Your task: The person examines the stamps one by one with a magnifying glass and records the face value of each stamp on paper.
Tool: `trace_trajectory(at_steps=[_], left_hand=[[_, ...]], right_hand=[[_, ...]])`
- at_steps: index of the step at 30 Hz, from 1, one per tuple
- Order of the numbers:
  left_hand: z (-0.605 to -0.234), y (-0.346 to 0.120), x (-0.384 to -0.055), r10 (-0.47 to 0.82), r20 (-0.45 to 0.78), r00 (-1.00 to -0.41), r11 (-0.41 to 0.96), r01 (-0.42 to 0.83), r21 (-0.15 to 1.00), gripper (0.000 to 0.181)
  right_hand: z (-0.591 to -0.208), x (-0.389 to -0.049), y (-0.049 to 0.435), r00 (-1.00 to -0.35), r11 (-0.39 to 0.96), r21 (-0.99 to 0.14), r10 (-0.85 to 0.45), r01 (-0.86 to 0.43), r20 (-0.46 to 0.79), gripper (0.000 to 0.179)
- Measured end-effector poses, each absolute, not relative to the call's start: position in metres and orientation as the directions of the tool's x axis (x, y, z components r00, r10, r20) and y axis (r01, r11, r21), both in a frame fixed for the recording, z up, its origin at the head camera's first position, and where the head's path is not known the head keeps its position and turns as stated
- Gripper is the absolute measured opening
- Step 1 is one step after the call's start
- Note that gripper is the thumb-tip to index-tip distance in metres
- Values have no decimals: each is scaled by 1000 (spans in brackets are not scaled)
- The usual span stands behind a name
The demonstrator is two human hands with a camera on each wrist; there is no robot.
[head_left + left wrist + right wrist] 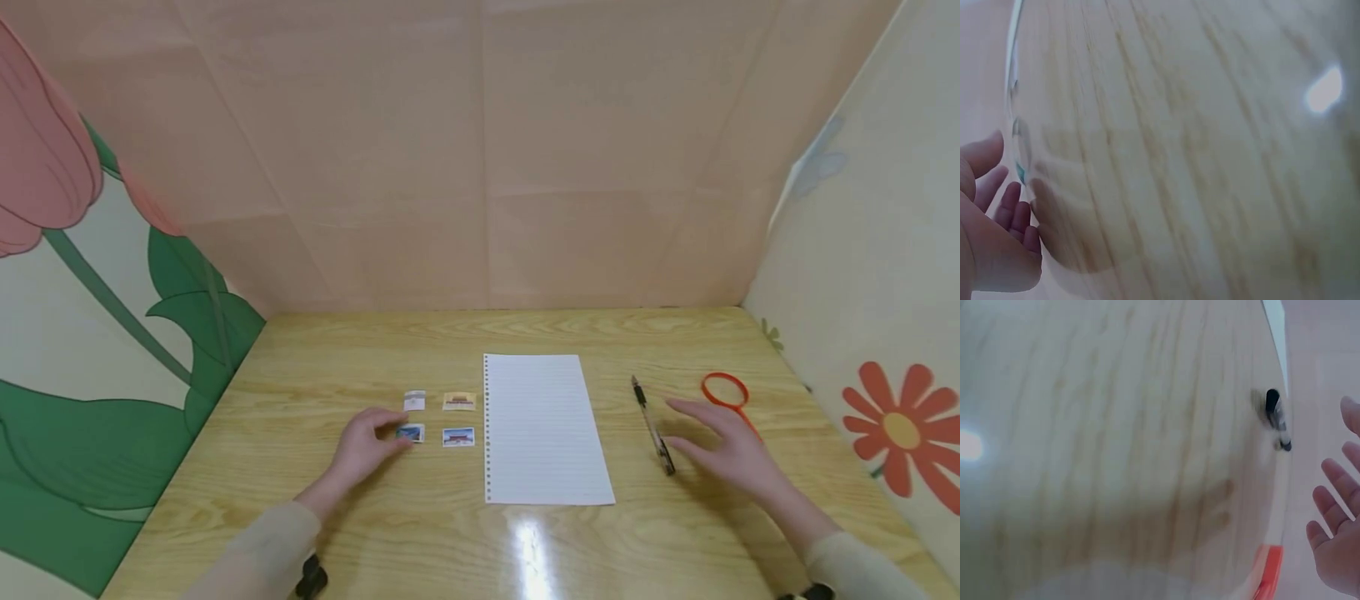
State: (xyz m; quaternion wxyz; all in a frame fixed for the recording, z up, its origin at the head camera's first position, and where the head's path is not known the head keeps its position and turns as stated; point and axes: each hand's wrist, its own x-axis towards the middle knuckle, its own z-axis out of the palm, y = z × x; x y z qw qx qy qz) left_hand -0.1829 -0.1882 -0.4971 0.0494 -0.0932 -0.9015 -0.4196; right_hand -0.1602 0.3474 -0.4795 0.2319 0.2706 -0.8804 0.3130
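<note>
In the head view, my left hand (366, 446) is over a small blue-green postage stamp (410, 433), its thumb and forefinger spread apart around it. Three more stamps lie close by: a pale one (414, 401), a yellowish one (459, 402) and a blue one with a red building (458, 437). The left wrist view has the same hand (1000, 219) at its edge, fingers loosely bent. My right hand (723, 450) hovers with parted fingers between a black-and-clear pen (651, 425) and a red-rimmed magnifying glass (725, 374), holding neither.
A lined sheet of paper (543, 429) with punched holes along its left edge lies mid-table. Pink sheeting (480, 167) rises behind the wooden table (337, 350). Flower-patterned panels flank both sides, and light glares off the front of the tabletop.
</note>
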Motion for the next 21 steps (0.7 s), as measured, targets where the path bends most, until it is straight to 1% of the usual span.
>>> trace_trajectory(at_steps=[2, 5, 7, 9, 17, 21], left_hand=[[-499, -189, -184, 123, 169, -978, 631, 208, 747, 34], [-501, -189, -186, 123, 185, -975, 629, 221, 745, 30], [-502, -190, -186, 126, 199, -972, 630, 234, 740, 28], [-503, -190, -186, 125, 200, -972, 630, 234, 741, 27], [-507, -192, -189, 142, 210, -967, 641, 252, 725, 27], [-508, -195, -190, 162, 213, -963, 642, 267, 718, 27]], right_hand=[[-481, -159, 352, -762, 654, -451, -319, -607, 563, 61], [-484, -155, 359, -825, 684, -506, -264, -525, 500, 57], [-486, -151, 365, -858, 717, -517, -226, -467, 461, 55], [-488, -148, 370, -878, 736, -525, -198, -427, 436, 54], [-492, -149, 391, -897, 754, -537, -157, -379, 413, 52], [-494, -154, 402, -894, 773, -509, -162, -377, 417, 49]])
